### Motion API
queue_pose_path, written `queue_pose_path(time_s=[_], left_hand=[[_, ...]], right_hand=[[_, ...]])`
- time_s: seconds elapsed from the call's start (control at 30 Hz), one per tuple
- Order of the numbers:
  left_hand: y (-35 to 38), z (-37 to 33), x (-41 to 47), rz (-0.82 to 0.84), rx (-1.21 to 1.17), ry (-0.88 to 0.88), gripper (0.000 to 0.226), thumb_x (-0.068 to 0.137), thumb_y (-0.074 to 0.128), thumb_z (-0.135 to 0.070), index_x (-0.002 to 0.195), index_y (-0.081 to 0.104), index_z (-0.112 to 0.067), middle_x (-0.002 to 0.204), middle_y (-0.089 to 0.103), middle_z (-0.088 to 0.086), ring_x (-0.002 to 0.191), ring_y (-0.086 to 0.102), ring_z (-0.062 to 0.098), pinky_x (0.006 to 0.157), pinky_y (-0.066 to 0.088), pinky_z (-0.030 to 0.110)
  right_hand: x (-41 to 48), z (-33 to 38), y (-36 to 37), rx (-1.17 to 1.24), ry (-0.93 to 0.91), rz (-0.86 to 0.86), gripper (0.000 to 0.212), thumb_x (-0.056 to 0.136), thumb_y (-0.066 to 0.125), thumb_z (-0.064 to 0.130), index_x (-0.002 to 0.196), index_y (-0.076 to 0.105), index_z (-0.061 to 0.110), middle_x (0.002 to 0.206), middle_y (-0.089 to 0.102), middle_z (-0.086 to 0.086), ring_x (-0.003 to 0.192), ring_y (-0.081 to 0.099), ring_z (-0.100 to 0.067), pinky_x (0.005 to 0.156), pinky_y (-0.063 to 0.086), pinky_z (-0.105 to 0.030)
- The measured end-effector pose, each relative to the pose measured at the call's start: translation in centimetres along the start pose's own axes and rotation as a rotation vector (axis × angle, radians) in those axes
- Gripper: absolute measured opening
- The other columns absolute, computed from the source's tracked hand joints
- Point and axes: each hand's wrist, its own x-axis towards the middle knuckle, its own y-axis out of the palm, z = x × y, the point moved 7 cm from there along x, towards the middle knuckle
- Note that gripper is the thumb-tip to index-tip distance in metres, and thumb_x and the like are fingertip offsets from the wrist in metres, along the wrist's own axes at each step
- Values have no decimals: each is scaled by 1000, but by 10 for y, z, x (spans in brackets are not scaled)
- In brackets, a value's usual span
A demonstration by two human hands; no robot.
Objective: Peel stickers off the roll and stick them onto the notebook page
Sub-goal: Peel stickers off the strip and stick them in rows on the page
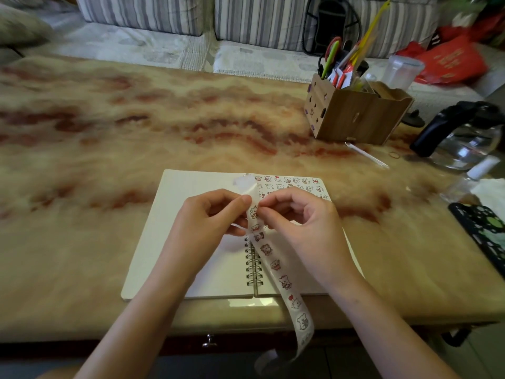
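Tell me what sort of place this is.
Probably a home living room: a striped sofa stands behind a marble-patterned table, which holds a glass kettle and a wooden organiser of scissors and pens.

An open spiral-bound notebook [169,242] lies flat in the lower centre of the frame. Its left page is blank, and rows of small red-and-white cartoon stickers [297,184] cover the top of its right page. A long white sticker strip [276,265], printed with the same little figures in single file, is pinched between the left hand [207,217] and right hand [300,214] above the binding. It slants down across the right page, past the notebook's near edge, and curls at the bottom of the frame. Its bare upper end bends toward the page top.
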Motion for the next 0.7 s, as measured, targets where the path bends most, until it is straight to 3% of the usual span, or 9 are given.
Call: queue_pose_path(time_s=[0.5, 0.6, 0.7], left_hand=[[0, -1, -1, -1, 24, 8, 14, 87, 62, -15, 78, 71, -11, 67, 71, 0, 62, 67, 8, 59, 52, 16], [0, 0, -1, -14, 35, -4, 14, 87, 63, -15, 78, 72, -10, 68, 72, 1, 62, 67, 8, 57, 52, 16], [-2, 1, -2, -27, 36, -15, 14, 87, 63, -15, 79, 72, -9, 68, 72, 3, 62, 67, 8, 56, 52, 16]], right_hand=[[0, -3, 2, 63, 57, 21, 7, 79, 73, 5, 84, 72, 11, 79, 73, -2, 75, 68, -13, 72, 53, -19], [1, -6, 3, 21, 78, 48, 5, 82, 71, 11, 83, 71, 16, 81, 71, 2, 77, 66, -13, 70, 52, -20], [1, -6, 4, -90, 45, 84, 5, 82, 71, 21, 81, 68, 25, 89, 63, 9, 88, 58, -13, 79, 47, -20]])
